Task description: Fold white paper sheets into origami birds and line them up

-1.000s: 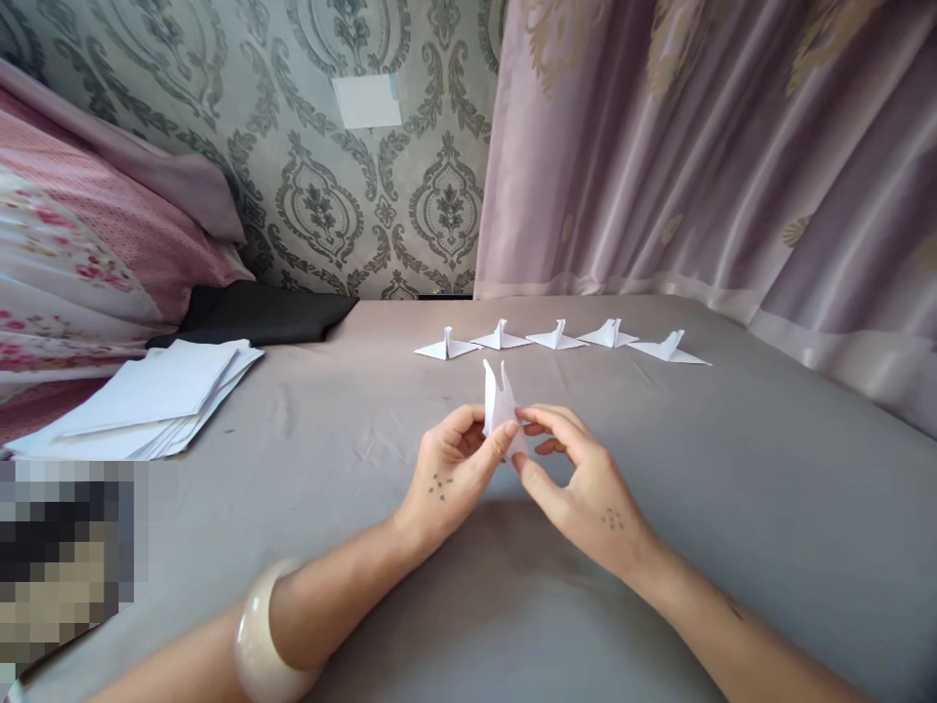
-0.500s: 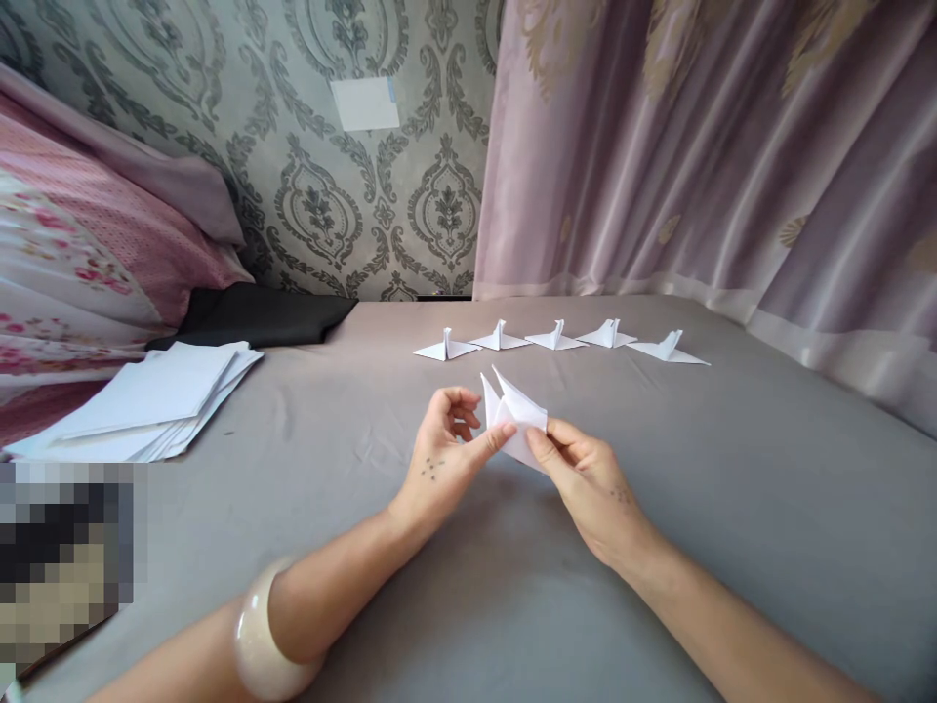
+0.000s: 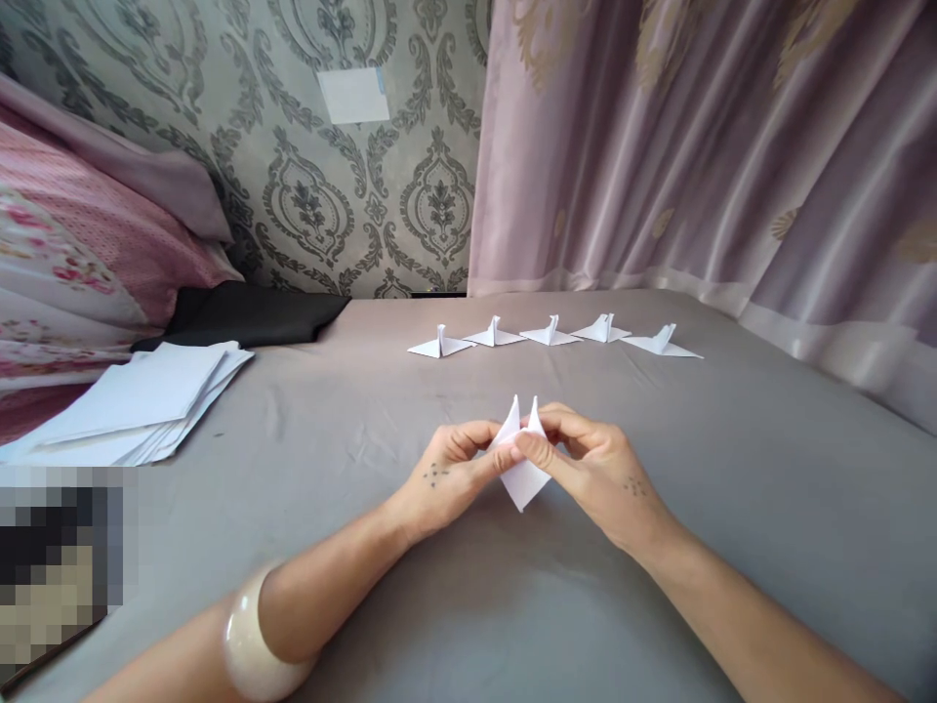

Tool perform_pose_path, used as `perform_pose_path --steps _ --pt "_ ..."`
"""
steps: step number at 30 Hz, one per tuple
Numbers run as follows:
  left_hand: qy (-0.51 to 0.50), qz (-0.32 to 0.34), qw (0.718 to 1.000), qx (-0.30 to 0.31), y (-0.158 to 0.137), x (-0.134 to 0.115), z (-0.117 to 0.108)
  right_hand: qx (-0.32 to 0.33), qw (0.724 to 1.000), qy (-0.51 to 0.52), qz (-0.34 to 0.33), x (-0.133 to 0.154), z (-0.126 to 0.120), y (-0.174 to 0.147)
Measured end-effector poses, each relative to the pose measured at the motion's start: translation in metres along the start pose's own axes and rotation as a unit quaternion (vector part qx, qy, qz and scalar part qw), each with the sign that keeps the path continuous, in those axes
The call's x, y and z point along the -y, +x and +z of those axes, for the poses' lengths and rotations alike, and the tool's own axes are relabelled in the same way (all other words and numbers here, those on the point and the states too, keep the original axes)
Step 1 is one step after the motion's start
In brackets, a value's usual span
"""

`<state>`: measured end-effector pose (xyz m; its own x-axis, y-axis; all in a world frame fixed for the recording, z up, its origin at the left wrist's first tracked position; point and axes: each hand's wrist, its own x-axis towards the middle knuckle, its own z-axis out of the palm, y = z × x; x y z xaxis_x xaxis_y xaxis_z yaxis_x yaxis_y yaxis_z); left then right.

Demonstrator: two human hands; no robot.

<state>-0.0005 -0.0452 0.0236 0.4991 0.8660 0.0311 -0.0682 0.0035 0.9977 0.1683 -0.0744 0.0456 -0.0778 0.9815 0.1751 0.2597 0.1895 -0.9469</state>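
Between both hands is a folded white paper (image 3: 524, 480), held above the grey cloth, with two narrow points sticking up and one wide corner pointing down. My left hand (image 3: 458, 471) pinches its left side, thumb on the near face and fingers behind. My right hand (image 3: 590, 464) grips the right side in the same way, and its thumb tip meets the left thumb near the paper's middle. The fingertips behind the paper are hidden. Beyond the hands, several folded paper cranes (image 3: 551, 334) stand in a row on the cloth.
At the left lies a stack of white paper sheets (image 3: 139, 400), with a black folded cloth (image 3: 249, 314) behind it. A grey cloth (image 3: 351, 586) covers the surface. Pinkish curtains (image 3: 622, 146) hang at the back right, beside a patterned wall (image 3: 307, 195). A blurred patch covers the lower left.
The folded paper has turned upright and come slightly lower, its points now side by side. My left fingers have closed onto its left edge, and the right thumb has shifted toward the middle.
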Motion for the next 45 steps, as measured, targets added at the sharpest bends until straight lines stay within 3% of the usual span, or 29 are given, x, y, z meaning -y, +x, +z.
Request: perform_pose_path --steps 3,5,8,11,13,18,24,29,38,45 --pt "-0.006 -0.006 1.0 0.001 0.0005 0.001 -0.0007 0.011 0.999 0.03 0.029 0.0021 -0.0027 -0.0004" --pt "-0.017 -0.005 1.0 -0.016 0.0016 0.0015 -0.0012 -0.033 0.998 0.04 0.033 0.0021 -0.0032 -0.0011" --pt "-0.016 0.012 0.999 -0.04 0.0029 0.0023 -0.0013 -0.093 0.995 -0.02 -0.012 0.0004 -0.0015 -0.0022" --pt "0.001 0.033 0.999 -0.039 0.0025 0.0024 -0.0001 -0.095 0.991 -0.07 -0.058 -0.0021 0.001 -0.003" --pt "0.02 0.037 0.998 -0.04 0.0017 0.002 0.0005 -0.103 0.99 -0.078 -0.054 -0.0033 0.0015 -0.0033" --pt "0.026 0.018 0.999 -0.005 0.0017 0.0012 -0.0018 -0.099 0.993 -0.068 -0.017 -0.0023 -0.0001 -0.0035" --pt "-0.007 -0.003 1.0 0.03 0.0025 0.0003 -0.003 -0.126 0.987 -0.094 -0.03 0.003 0.003 -0.0067" --pt "-0.016 -0.016 0.999 0.042 0.0021 -0.0005 -0.002 -0.121 0.988 -0.088 -0.026 0.0044 0.0044 -0.0087" --pt "0.02 0.02 0.999 0.023 0.0 -0.0003 0.0003 -0.071 0.991 0.043 0.102 0.0016 -0.0035 -0.003" --pt "0.068 0.038 0.997 0.012 -0.0004 0.0017 0.0014 -0.071 0.994 0.03 0.079 0.0024 -0.0029 -0.0014"
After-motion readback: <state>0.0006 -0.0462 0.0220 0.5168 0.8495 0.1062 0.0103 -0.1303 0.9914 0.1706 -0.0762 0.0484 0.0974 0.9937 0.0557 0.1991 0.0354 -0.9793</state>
